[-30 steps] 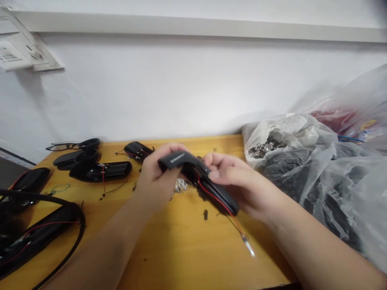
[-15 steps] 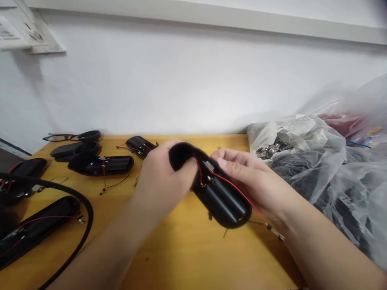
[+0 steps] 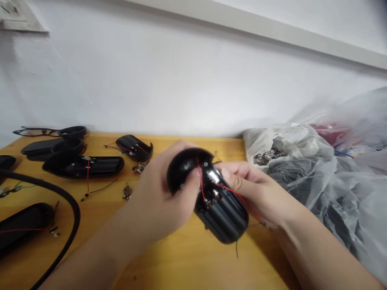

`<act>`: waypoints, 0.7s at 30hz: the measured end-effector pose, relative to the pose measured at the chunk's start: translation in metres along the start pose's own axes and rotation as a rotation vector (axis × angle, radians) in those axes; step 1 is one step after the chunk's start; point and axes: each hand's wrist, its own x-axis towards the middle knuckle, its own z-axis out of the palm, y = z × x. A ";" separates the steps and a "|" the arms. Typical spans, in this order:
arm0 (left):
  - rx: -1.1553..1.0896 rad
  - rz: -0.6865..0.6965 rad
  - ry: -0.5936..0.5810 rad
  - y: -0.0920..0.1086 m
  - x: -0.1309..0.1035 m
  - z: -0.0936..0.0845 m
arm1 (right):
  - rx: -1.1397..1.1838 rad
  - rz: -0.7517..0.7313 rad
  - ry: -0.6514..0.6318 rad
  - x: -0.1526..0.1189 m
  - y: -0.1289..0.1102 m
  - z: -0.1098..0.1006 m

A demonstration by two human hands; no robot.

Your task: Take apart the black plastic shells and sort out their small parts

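A glossy black plastic housing (image 3: pixel 226 215) with red wires and small metal contacts is held above the wooden table, its open inner side facing up. My left hand (image 3: pixel 169 189) wraps its curved upper end, thumb pressed inside near a red wire (image 3: pixel 202 183). On the right edge, beside a shiny metal piece (image 3: pixel 213 176), my right hand (image 3: pixel 254 185) pinches the housing between thumb and fingers. A red wire runs from the contacts under the right hand. The fingers beneath the housing are hidden.
Similar black housings (image 3: pixel 105 166) with wires lie left on the table (image 3: pixel 181 262), near small metal parts (image 3: pixel 127 192). A black cable (image 3: pixel 75 225) curves at the left front. Plastic bags (image 3: pixel 350 181), one with metal pieces (image 3: pixel 269 155), fill the right side. A wall stands behind.
The housing has tilted so that more of its inner side shows, its lower end slightly lower. Both hands still hold it. The camera view has shifted, moving the left-side parts leftward.
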 end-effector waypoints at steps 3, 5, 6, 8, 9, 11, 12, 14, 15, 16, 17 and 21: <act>-0.028 0.002 -0.033 0.001 -0.002 -0.002 | -0.031 -0.046 -0.026 -0.001 0.000 0.000; -0.034 -0.005 -0.048 0.003 -0.004 -0.004 | -0.040 -0.070 -0.029 -0.001 -0.001 0.001; -0.032 -0.004 -0.049 0.004 -0.005 -0.005 | -0.045 -0.076 -0.027 -0.001 -0.001 0.002; -0.021 0.004 -0.050 0.006 -0.007 -0.006 | -0.063 -0.083 -0.019 -0.001 -0.001 0.003; -0.014 0.013 -0.053 0.006 -0.007 -0.007 | -0.074 -0.087 -0.019 -0.001 -0.001 0.004; 0.004 0.019 -0.050 0.008 -0.008 -0.007 | -0.092 -0.095 -0.014 -0.001 -0.001 0.004; 0.013 0.021 -0.052 0.008 -0.008 -0.007 | -0.103 -0.102 -0.011 -0.001 -0.001 0.004; 0.017 0.020 -0.050 0.009 -0.009 -0.007 | -0.119 -0.114 -0.003 0.000 0.000 0.004; 0.009 0.017 -0.052 0.009 -0.009 -0.006 | -0.120 -0.118 -0.006 -0.001 0.000 0.004; -0.005 0.014 -0.056 0.008 -0.010 -0.006 | -0.117 -0.116 -0.014 -0.001 0.000 0.004; -0.025 0.015 -0.059 0.006 -0.010 -0.005 | -0.106 -0.112 -0.021 -0.001 0.000 0.003; -0.102 0.002 -0.043 -0.001 -0.010 -0.004 | -0.028 -0.064 -0.023 -0.001 -0.002 0.004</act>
